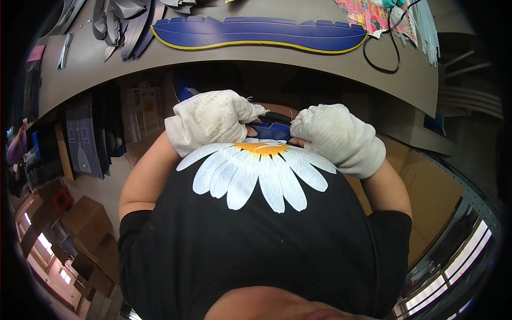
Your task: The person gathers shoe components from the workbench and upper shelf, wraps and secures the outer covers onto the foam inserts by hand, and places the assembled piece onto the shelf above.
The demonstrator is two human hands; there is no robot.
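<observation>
Close to my chest, below the table's near edge, both hands in white knit gloves grip a dark blue piece (272, 132) with a black strip (278, 118) along its edge. My left hand (210, 118) is closed on its left end, and my right hand (336, 136) on its right end. Bare fingertips stick out of the gloves beside the piece. The gloves and my black shirt hide most of it. On the table beyond lies a long curved blue panel (261, 34), notched on its far side and edged in yellow on its near side.
The grey-brown table (96, 66) carries grey curved pieces (120, 24) at the far left. A black cable (397, 50) and pale strips (426, 37) lie at the right. Dark panels (84, 136) and cardboard boxes (88, 221) stand to my left, with another person (18, 146) farther off.
</observation>
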